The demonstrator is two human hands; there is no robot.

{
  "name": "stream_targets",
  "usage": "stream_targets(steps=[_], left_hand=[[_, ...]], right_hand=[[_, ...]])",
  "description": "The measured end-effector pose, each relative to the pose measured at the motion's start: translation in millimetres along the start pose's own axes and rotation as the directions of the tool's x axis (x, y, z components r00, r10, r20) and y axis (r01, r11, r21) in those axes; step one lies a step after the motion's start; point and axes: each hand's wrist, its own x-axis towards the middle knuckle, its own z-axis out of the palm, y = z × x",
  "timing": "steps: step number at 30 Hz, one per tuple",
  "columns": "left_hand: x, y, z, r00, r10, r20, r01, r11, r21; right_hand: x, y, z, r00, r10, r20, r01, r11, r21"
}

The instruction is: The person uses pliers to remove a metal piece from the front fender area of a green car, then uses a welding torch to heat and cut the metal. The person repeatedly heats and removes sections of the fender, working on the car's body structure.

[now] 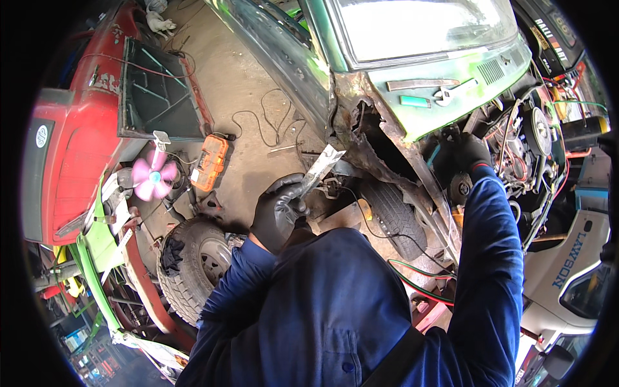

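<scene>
My left hand [277,213], in a dark glove, is closed around a narrow bent strip of bare sheet metal [322,166], whose free end points up and right. My right hand [472,153], also gloved, reaches into the engine bay of the green vehicle, beside the wiring. Its fingers are lost in shadow, so their grip does not show. Just left of it is a slim light-blue thing [434,155]. The torn, rusted body edge [374,119] lies between my hands, with a dark opening in it.
On the green cowl [445,64] lie an adjustable wrench [445,97], a teal block [414,101] and a flat bar [422,84]. A tyre [396,216] stands below. Leftward are a pink fan [155,177], an orange case [210,162] and a red vehicle [84,168]. Cables cross the floor.
</scene>
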Motion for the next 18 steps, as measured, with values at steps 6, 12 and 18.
stream_targets(steps=[6,12,18], left_hand=[[-6,12,0,0.998,-0.042,-0.054,0.039,0.998,-0.049],[5,13,4,0.997,-0.065,0.034,0.068,0.994,-0.085],[5,5,13,1.000,-0.018,0.017,0.018,1.000,-0.022]], right_hand=[[-4,36,24,0.943,0.162,-0.290,-0.101,0.972,0.212],[-4,55,43,0.820,0.384,-0.425,-0.004,0.746,0.666],[-19,51,12,0.640,0.522,-0.564,0.298,0.508,0.808]])
